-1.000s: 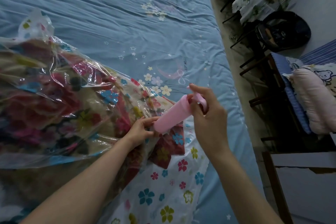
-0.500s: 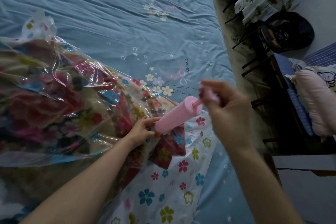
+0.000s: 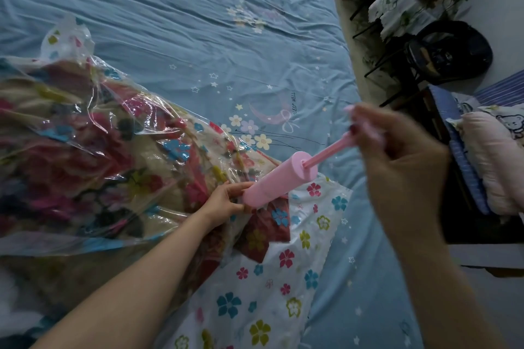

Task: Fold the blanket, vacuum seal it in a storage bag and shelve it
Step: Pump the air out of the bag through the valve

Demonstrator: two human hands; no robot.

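Pumping is the step in hand: the right hand (image 3: 402,159), lower right of frame, grips the pump handle (image 3: 365,125) with the rod drawn out, while the left hand (image 3: 224,202) holds the base of the one pink pump (image 3: 279,181) against the one storage bag (image 3: 93,150). Filling the left of frame, that bag holds the one folded blanket (image 3: 85,133) on the blue bed (image 3: 198,22). Next, I judge, comes a firm push back in.

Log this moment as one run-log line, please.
stage: pumping air out | left hand: steadies pink hand pump base on storage bag | right hand: grips plunger handle, rod extended | blanket: bagged
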